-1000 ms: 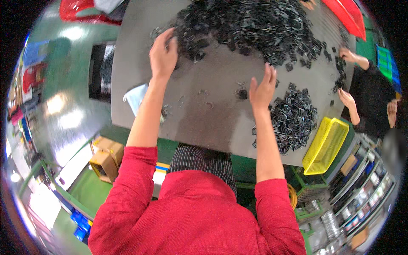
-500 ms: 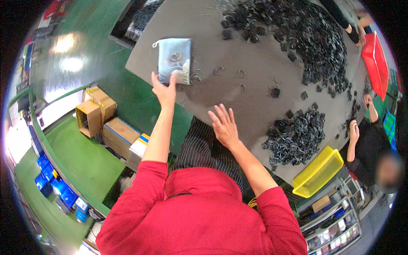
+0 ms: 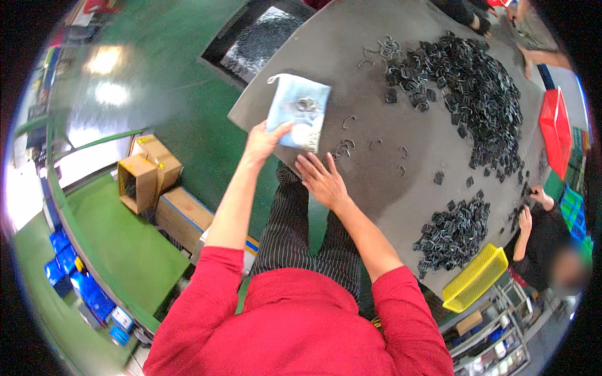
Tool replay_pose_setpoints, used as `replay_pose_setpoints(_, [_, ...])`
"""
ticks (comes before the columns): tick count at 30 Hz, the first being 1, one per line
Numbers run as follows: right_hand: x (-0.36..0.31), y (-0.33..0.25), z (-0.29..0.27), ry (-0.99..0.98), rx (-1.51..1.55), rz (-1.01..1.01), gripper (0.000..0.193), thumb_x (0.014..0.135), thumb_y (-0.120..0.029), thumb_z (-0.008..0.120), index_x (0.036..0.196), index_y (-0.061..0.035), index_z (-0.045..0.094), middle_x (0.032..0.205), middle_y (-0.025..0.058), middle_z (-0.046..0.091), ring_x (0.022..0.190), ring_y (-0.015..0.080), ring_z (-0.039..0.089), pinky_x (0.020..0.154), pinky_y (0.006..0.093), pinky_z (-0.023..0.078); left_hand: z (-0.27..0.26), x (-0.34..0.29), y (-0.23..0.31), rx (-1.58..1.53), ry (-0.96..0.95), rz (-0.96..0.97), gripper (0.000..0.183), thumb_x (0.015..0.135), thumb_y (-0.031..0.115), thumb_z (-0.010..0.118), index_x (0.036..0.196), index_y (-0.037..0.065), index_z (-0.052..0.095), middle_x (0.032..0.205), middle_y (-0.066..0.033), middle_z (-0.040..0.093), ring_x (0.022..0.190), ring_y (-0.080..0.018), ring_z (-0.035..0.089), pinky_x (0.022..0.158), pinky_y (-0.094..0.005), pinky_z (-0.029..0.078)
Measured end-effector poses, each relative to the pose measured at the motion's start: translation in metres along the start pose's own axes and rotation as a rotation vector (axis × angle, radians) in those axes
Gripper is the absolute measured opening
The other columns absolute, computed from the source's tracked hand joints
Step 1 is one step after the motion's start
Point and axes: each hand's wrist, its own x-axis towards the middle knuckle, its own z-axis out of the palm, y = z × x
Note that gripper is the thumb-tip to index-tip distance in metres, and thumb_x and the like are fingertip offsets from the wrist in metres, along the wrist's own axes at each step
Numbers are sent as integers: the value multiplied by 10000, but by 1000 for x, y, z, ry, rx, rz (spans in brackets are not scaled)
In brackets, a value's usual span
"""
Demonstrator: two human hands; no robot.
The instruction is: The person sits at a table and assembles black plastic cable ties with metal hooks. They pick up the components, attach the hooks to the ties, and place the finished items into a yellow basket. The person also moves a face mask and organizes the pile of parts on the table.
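A flat light-blue folded cloth (image 3: 290,94) with a white loop at one corner is over the left edge of the grey table. My left hand (image 3: 263,143) grips its near left edge, thumb on top and the other fingers mostly hidden. A greyish patch shows on its upper face; I cannot tell whether it is a print or small parts. My right hand (image 3: 323,178) is palm down just beside the cloth's near right corner, fingers spread and holding nothing. Several small curved wire pieces (image 3: 345,148) lie on the tabletop to the right of the cloth.
The grey table (image 3: 370,194) bears a large heap of black parts (image 3: 480,94) and a smaller heap (image 3: 454,235). A yellow basket (image 3: 475,279) and a red tray (image 3: 554,133) stand along the right side. Co-workers' hands are at the right and far edges. Cardboard boxes (image 3: 185,216) stand at left.
The view has shifted. My left hand and the cloth have come closer to my right hand, and the cloth is now tilted. My right hand has stayed spread.
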Motion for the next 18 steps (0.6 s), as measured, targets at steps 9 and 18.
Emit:
replay_pose_setpoints(9, [55, 134, -60, 358, -332, 548, 509, 888, -283, 503, 1360, -134, 382, 1436, 13, 336, 1351, 208, 258, 1092, 505, 159, -101, 3, 9, 113, -98, -42, 381, 758, 337, 716, 982, 43, 623, 788, 28, 603, 632, -45, 485, 541, -206, 354])
replay_pose_setpoints(18, [-19, 55, -22, 725, -215, 1598, 614, 898, -319, 488, 1398, -44, 261, 1461, 190, 216, 1359, 370, 172, 1068, 562, 143, -82, 34, 15, 96, -248, -26, 323, 759, 281, 741, 972, 70, 620, 775, 42, 597, 622, -29, 480, 536, -207, 365])
